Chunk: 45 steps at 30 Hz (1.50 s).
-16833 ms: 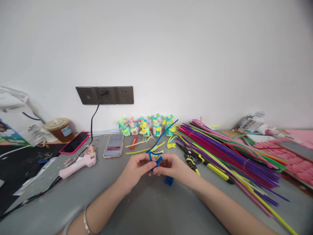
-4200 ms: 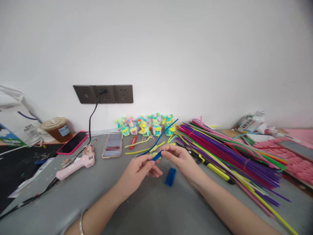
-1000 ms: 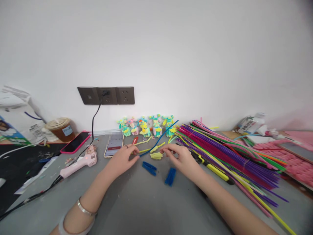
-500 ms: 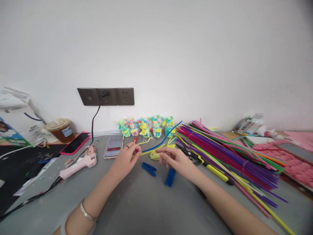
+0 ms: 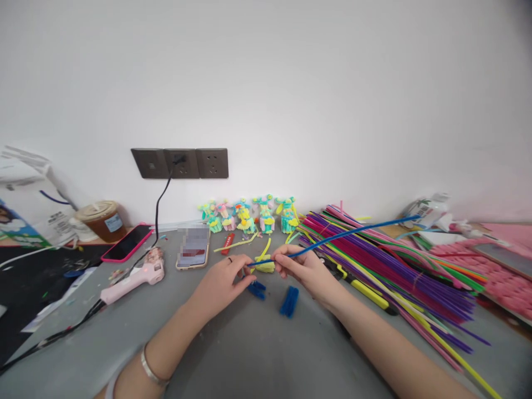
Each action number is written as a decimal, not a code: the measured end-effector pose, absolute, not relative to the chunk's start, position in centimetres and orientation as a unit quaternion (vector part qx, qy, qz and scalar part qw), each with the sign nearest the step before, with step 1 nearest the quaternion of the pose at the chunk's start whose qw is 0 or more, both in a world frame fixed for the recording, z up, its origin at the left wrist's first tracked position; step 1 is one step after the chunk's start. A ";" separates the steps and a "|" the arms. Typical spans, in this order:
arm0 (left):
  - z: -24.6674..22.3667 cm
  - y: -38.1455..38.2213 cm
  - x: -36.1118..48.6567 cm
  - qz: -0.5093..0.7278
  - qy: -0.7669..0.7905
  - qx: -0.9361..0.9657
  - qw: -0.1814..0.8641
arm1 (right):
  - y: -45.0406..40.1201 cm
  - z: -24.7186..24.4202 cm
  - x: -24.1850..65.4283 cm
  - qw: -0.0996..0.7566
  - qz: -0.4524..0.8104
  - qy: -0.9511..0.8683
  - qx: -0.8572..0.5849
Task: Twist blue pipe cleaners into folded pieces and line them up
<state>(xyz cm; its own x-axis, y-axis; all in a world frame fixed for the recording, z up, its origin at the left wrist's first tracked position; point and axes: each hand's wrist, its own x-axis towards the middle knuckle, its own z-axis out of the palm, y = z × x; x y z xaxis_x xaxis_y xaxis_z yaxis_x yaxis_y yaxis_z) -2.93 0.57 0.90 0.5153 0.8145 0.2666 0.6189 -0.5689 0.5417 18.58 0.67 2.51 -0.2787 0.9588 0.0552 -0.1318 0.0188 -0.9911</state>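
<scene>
A long blue pipe cleaner (image 5: pixel 353 231) stretches between both hands and runs up to the right over the bundle. My left hand (image 5: pixel 226 277) pinches its left end. With thumb and forefinger, my right hand (image 5: pixel 297 269) grips it a little further along. Beneath the hands lie two folded blue pipe cleaner pieces: one (image 5: pixel 256 289) is partly behind my left fingers, the other (image 5: pixel 289 301) lies below my right hand. Behind the held strand is a small pile of folded yellow pipe cleaners (image 5: pixel 266 266).
Several colourful pipe cleaner figures (image 5: pixel 266 216) stand along the wall. Right of them lie a large pipe cleaner bundle (image 5: pixel 399 266) and yellow-handled pliers (image 5: pixel 369 293). On the left are two phones (image 5: pixel 193 246), a pink glue gun (image 5: pixel 133 281) with its cord, and a drink cup (image 5: pixel 102 221).
The blue pipe cleaner has been lifted off the table and swung to the right. My right hand has closed on it, and my left hand has shifted slightly right and down.
</scene>
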 end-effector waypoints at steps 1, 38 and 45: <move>0.8 0.6 -3.0 0.246 0.421 0.852 0.191 | 0.7 2.5 18.6 0.474 0.593 -0.529 -0.380; -0.4 1.1 -2.9 0.229 0.451 0.847 0.163 | 0.8 2.3 18.7 0.488 0.605 -0.502 -0.380; 0.9 0.8 -2.6 0.319 0.456 0.805 0.206 | 0.9 1.9 18.7 0.470 0.576 -0.542 -0.392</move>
<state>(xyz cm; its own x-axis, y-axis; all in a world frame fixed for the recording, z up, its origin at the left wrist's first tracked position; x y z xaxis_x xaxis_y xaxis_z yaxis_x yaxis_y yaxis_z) -2.61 0.78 0.90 0.3821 0.8648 0.3258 0.6028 -0.5005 0.6214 18.73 0.87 1.93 -0.2509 0.9662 0.0589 -0.1168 0.0302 -0.9927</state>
